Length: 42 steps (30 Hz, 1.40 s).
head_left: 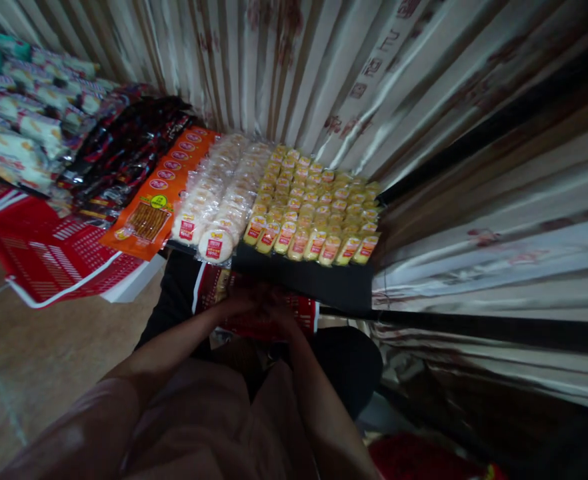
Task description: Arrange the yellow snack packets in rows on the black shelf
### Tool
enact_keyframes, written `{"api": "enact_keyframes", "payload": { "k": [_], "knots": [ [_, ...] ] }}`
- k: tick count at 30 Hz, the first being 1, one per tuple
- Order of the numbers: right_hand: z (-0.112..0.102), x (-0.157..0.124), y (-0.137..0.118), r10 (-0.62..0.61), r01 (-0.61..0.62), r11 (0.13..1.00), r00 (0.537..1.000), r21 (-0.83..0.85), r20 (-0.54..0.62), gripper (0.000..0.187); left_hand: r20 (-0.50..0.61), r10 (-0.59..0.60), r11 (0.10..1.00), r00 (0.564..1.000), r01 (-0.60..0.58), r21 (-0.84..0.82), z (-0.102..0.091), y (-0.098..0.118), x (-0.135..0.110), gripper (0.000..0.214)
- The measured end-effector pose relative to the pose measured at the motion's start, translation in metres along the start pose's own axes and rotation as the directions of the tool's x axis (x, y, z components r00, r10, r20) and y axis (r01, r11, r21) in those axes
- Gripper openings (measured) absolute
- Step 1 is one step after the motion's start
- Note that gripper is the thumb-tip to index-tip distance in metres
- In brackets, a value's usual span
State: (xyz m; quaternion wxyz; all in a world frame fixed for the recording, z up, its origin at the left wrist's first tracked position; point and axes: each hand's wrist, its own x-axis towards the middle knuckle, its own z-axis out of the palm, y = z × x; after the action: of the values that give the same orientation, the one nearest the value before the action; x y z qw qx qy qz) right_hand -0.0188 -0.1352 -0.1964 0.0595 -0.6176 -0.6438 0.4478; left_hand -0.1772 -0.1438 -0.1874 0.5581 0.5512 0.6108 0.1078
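Both my hands reach into a dark red basket (pixel 303 308) with white edges, which sits between my knees below the shelf edge. Dim light blurs my left hand (pixel 241 303) and my right hand (pixel 275 308); they are close together, and their fingers do not show clearly. Whether they hold anything is hidden. A pale yellowish item (pixel 223 283) lies by the basket's left side. Just above, the shelf carries rows of small yellow snack packs (pixel 319 200) and round white crackers (pixel 217 245) in clear wrappers.
Left along the shelf lie an orange snack packet (pixel 149 200), dark glossy packets (pixel 124 147) and white-and-yellow bags (pixel 29 127). A bright red basket (pixel 49 247) stands at the left. Pleated printed curtain (pixel 294 73) hangs behind; a black bar (pixel 499 120) crosses it.
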Motion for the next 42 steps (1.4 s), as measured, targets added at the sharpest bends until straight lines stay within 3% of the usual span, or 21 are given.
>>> {"api": "enact_keyframes", "payload": {
  "k": [2, 5, 9, 13, 17, 20, 24, 27, 30, 32, 34, 37, 42],
  "knots": [
    [-0.007, -0.008, -0.002, 0.022, -0.021, 0.996, 1.0, 0.088, -0.01, 0.03, -0.002, 0.044, 0.997, 0.999, -0.044, -0.058, -0.006, 0.006, -0.01, 0.028],
    [-0.015, -0.022, -0.007, 0.047, -0.037, 0.973, 0.998, 0.229, -0.038, 0.027, -0.042, 0.078, 0.955, 0.996, -0.087, -0.283, -0.008, 0.014, -0.023, 0.03],
    [-0.025, -0.042, -0.015, 0.064, -0.019, 0.914, 0.993, 0.406, -0.097, 0.034, -0.031, 0.027, 0.816, 0.999, -0.04, -0.576, -0.001, 0.022, -0.038, 0.036],
    [-0.034, -0.062, -0.018, 0.098, 0.002, 0.842, 0.983, 0.539, -0.156, 0.045, 0.01, 0.059, 0.678, 0.998, -0.033, -0.735, 0.001, 0.03, -0.056, 0.042],
    [-0.041, -0.083, -0.019, 0.189, 0.016, 0.688, 0.962, 0.726, -0.2, 0.053, 0.014, 0.047, 0.652, 0.999, -0.02, -0.758, -0.004, 0.046, -0.077, 0.047],
    [-0.048, -0.097, -0.021, 0.23, 0.06, 0.572, 0.945, 0.818, -0.231, 0.055, -0.001, 0.149, 0.682, 0.989, -0.103, -0.724, -0.006, 0.063, -0.09, 0.049],
    [-0.059, -0.11, -0.025, 0.158, 0.097, 0.597, 0.959, 0.797, -0.235, 0.047, 0.079, 0.265, 0.786, 0.961, -0.168, -0.595, -0.005, 0.089, -0.1, 0.052],
    [-0.069, -0.117, -0.028, 0.099, 0.1, 0.623, 0.974, 0.776, -0.205, 0.043, 0.069, 0.32, 0.821, 0.945, -0.24, -0.517, -0.001, 0.107, -0.103, 0.048],
    [-0.08, -0.124, -0.03, 0.077, 0.106, 0.753, 0.966, 0.649, -0.247, 0.046, 0.015, 0.35, 0.808, 0.936, -0.294, -0.51, 0.002, 0.121, -0.099, 0.049],
    [-0.087, -0.127, -0.032, 0.04, 0.142, 0.88, 0.929, 0.453, -0.369, 0.045, -0.032, 0.353, 0.815, 0.935, -0.324, -0.48, 0.004, 0.129, -0.093, 0.05],
    [-0.093, -0.13, -0.034, -0.044, 0.198, 0.952, 0.841, 0.232, -0.539, 0.04, -0.081, 0.352, 0.833, 0.932, -0.351, -0.428, 0.004, 0.137, -0.086, 0.048],
    [-0.098, -0.131, -0.037, -0.189, 0.267, 0.964, 0.692, 0.004, -0.697, 0.034, -0.119, 0.361, 0.85, 0.925, -0.379, -0.366, 0.003, 0.15, -0.075, 0.042],
    [-0.098, -0.123, -0.036, -0.358, 0.282, 0.931, 0.58, -0.232, -0.732, 0.038, -0.198, 0.359, 0.889, 0.912, -0.399, -0.226, 0.007, 0.17, -0.055, 0.035]
  ]
}}
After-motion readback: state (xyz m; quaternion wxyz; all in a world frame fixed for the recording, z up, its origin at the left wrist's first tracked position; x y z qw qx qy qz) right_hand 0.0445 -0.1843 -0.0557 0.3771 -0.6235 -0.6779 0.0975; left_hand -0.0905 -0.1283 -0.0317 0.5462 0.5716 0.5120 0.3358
